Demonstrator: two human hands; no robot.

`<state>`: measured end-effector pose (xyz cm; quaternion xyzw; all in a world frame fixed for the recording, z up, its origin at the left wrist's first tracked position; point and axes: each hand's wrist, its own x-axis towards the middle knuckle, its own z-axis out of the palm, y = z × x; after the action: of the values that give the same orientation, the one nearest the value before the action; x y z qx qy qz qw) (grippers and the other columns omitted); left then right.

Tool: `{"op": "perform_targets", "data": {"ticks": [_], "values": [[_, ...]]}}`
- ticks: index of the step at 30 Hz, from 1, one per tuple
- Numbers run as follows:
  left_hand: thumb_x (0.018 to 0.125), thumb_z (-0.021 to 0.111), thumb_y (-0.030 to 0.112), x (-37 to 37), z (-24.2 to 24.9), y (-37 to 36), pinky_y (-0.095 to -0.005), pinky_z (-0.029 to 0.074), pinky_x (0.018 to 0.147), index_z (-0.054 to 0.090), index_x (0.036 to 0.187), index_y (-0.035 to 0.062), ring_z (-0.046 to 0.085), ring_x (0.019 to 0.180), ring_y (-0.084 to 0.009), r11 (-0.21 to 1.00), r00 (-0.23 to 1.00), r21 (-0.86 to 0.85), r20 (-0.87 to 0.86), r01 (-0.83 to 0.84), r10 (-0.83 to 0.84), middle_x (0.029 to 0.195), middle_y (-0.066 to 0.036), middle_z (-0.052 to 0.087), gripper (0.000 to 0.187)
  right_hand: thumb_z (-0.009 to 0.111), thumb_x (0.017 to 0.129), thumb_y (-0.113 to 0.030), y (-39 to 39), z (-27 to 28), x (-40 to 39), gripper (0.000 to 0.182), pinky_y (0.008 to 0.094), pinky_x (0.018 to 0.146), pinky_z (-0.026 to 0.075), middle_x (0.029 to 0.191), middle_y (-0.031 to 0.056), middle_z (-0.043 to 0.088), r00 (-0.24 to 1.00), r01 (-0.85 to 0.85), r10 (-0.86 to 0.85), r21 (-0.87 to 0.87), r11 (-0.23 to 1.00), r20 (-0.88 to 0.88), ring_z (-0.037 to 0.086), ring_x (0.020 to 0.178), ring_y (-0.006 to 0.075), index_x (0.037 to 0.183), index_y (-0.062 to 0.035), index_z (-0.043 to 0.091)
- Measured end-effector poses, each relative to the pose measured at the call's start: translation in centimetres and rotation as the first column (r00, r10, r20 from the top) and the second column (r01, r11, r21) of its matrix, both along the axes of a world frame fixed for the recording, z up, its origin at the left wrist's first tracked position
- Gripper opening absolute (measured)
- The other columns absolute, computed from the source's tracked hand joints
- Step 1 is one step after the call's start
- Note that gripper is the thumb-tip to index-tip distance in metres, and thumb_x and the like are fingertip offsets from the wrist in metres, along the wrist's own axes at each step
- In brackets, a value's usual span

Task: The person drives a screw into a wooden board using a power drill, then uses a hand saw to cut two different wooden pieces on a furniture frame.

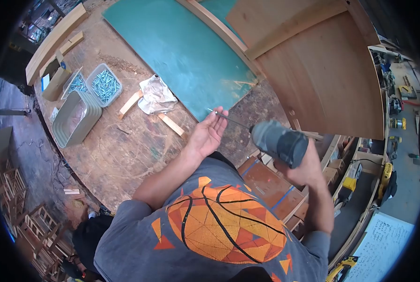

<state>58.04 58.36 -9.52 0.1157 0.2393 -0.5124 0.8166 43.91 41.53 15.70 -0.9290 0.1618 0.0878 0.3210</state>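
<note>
Item: slim screw [211, 110], at the fingertips of the left hand [207, 136], point directed past them. Left fingers: drawn together, apparently pinched about the screw and the nose of the long bit [236, 121]; exact contact too small to tell. Right fingers: wrapped around the grip of the power driver [278, 143], right hand [304, 164] slightly blurred; trigger position not visible, so impossible to tell.

Just beyond the left fingertips: green panel [172, 51]. Farther to their left: crumpled cloth [157, 95] and tub of screws [105, 85].

Hazards, as judged: screw likely to tip or drop with any tremor at the far end of so long a bit; bit liable to slip from the screw head under a slanted push; skin at risk of a nick or pinch, from spin so near the left fingertips; green surface possibly scratched by a stray point.
</note>
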Motion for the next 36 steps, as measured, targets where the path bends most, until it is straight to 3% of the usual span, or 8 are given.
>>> {"op": "perform_targets", "data": {"ticks": [3, 12, 14, 16, 17, 18, 22, 36], "values": [[0.111, 0.057, 0.016, 0.2, -0.4, -0.1, -0.0344, 0.06, 0.106, 0.065, 0.131, 0.0029, 0.069, 0.122, -0.0184, 0.993, 0.996, -0.097, -0.058, -0.067, 0.061, 0.127, -0.008, 0.072, 0.025, 0.074, 0.069, -0.007, 0.4, 2.8, 5.1, 0.026, 0.0456, 0.081, 0.057, 0.093, 0.0253, 0.072, 0.997, -0.065, 0.063, -0.045, 0.997, -0.042, 0.067, 0.089, 0.0485, 0.093, 0.0011, 0.07], [0.109, 0.06, 0.012, 1.4, 1.0, 2.7, -0.0345, 0.062, 0.098, 0.066, 0.129, 0.0003, 0.071, 0.117, -0.0226, 0.998, 0.998, -0.02, 0.002, 0.056, -0.056, 0.124, -0.012, 0.073, 0.024, 0.07, 0.071, -0.002, 0.8, 5.2, 13.5, 0.03, 0.0462, 0.083, 0.057, 0.091, 0.0245, 0.073, 0.958, -0.184, 0.168, -0.05, 0.982, -0.233, 0.07, 0.088, 0.046, 0.101, 0.0039, 0.067], [0.106, 0.065, 0.011, 1.5, 2.5, 5.0, -0.0387, 0.061, 0.098, 0.064, 0.128, -0.0034, 0.071, 0.115, -0.0248, 0.874, 0.731, 0.482, 0.618, -0.062, -0.289, 0.12, -0.013, 0.073, 0.026, 0.071, 0.071, -0.001, 0.7, 5.5, 13.8, 0.031, 0.0464, 0.083, 0.057, 0.091, 0.0243, 0.073, 0.946, -0.183, 0.162, -0.047, 0.982, -0.282, 0.069, 0.088, 0.0464, 0.101, 0.0035, 0.068], [0.098, 0.073, 0.006, 1.9, 0.6, 6.1, -0.0426, 0.057, 0.099, 0.066, 0.127, -0.004, 0.07, 0.113, -0.0303, 0.82, 0.603, 0.514, 0.746, -0.251, -0.282, 0.118, -0.013, 0.072, 0.031, 0.071, 0.071, -0.001, 0.2, 5.4, 14.0, 0.03, 0.0468, 0.083, 0.057, 0.091, 0.0243, 0.073, 0.944, -0.221, 0.204, -0.036, 0.975, -0.26, 0.069, 0.088, 0.0464, 0.1, 0.0032, 0.068], [0.095, 0.076, 0.007, 3.1, 0.8, 6.5, -0.0446, 0.057, 0.098, 0.068, 0.126, -0.0017, 0.068, 0.114, -0.0316, 0.734, 0.234, 0.483, 0.875, -0.477, -0.423, 0.121, -0.013, 0.071, 0.033, 0.071, 0.071, -0.001, 0.1, 5.3, 14.0, 0.029, 0.0472, 0.083, 0.057, 0.091, 0.0242, 0.073, 0.938, -0.262, 0.249, -0.021, 0.965, -0.241, 0.069, 0.088, 0.0464, 0.1, 0.0029, 0.068], [0.092, 0.078, 0.008, 4.4, 1.3, 6.5, -0.0466, 0.056, 0.097, 0.07, 0.126, 0.0006, 0.067, 0.115, -0.0329, 0.665, -0.156, 0.337, 0.81, -0.666, -0.566, 0.124, -0.014, 0.07, 0.035, 0.071, 0.071, -0.001, -0.1, 5.3, 14.2, 0.029, 0.0472, 0.083, 0.057, 0.091, 0.0242, 0.073, 0.938, -0.263, 0.251, -0.018, 0.965, -0.241, 0.069, 0.088, 0.0464, 0.1, 0.0029, 0.068], [0.084, 0.084, 0.018, 6.2, 0.2, 3.5, -0.0449, 0.047, 0.095, 0.08, 0.109, 0.0103, 0.059, 0.106, -0.0308, 0.7, -0.437, 0.286, 0.613, -0.654, -0.658, 0.122, -0.005, 0.071, 0.026, 0.073, 0.072, -0.003, -0.3, 5.7, 14.8, 0.027, 0.0477, 0.083, 0.057, 0.091, 0.0242, 0.072, 0.904, -0.312, 0.293, -0.011, 0.95, -0.311, 0.068, 0.089, 0.0466, 0.098, 0.0021, 0.068], [0.087, 0.082, 0.018, 5.9, -1.4, 2.2, -0.0412, 0.037, 0.086, 0.081, 0.1, 0.0167, 0.057, 0.098, -0.0242, 0.687, -0.441, 0.212, 0.63, -0.695, -0.64, 0.11, 0.009, 0.077, 0.013, 0.075, 0.073, -0.005, -0.3, 6.0, 16.3, 0.026, 0.048, 0.084, 0.058, 0.089, 0.024, 0.074, 0.869, -0.397, 0.333, -0.114, 0.911, -0.365, 0.071, 0.092, 0.0456, 0.098, 0.0012, 0.069]]}}
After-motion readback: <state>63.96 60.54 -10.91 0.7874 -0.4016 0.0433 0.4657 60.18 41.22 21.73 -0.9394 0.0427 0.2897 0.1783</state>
